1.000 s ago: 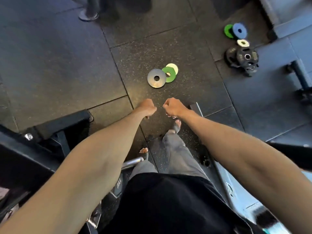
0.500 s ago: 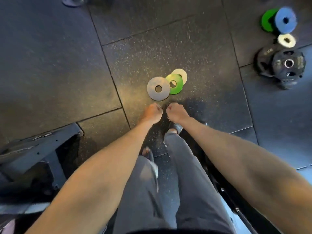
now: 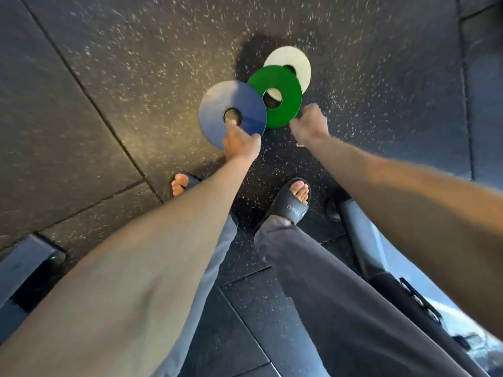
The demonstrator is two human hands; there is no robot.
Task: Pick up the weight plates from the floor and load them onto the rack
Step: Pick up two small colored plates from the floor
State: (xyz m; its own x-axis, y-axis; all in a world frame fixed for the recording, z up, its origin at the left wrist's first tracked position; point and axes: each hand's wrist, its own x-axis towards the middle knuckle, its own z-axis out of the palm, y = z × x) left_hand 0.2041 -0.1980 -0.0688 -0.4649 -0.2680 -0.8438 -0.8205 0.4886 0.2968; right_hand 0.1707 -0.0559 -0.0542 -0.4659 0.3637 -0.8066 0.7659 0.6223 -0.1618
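Hands (image 3: 241, 142) (image 3: 310, 126) now down on overlapping plates (image 3: 283, 96).

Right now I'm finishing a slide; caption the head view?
Left hand grips the blue plate by its hole while the right hand touches the green plate, which overlaps a white plate.

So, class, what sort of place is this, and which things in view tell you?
Probably a gym: a blue plate, a green plate and a white plate, all round weights with centre holes, overlap on speckled rubber floor tiles, beside a metal frame.
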